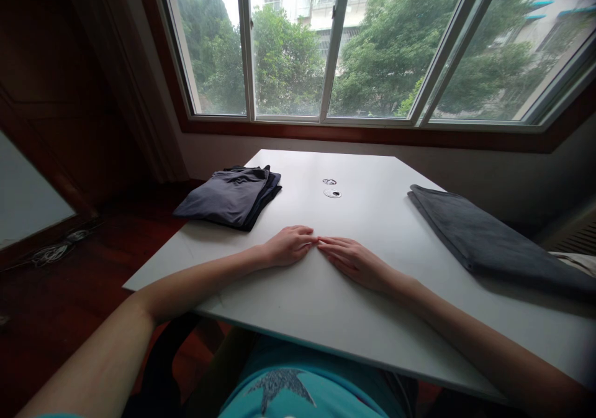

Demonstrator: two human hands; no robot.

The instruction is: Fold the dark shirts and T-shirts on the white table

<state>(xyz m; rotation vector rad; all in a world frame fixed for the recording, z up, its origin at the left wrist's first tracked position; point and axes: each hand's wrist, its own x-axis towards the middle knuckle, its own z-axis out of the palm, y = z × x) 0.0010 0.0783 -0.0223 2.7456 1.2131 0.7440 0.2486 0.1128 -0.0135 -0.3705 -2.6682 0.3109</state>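
Observation:
My left hand (290,245) rests on the white table (279,306), its fingers loosely extended and nothing held. Lying flat opposite it is my right hand (351,259), fingers stretched out, also holding nothing. The fingertips of the two hands meet near the middle of the table. Beyond my left hand, at the table's left side, sits a stack of folded dark grey and navy clothes (228,197). A thick folded dark grey cloth (484,238) lies at the right side, some way from my right hand.
Two small round fittings, a cable hole cover (332,193) and another disc (329,182), sit in the tabletop toward the back. A wide window (326,120) is behind the table. Cables (56,253) lie on the reddish floor (93,306) at left.

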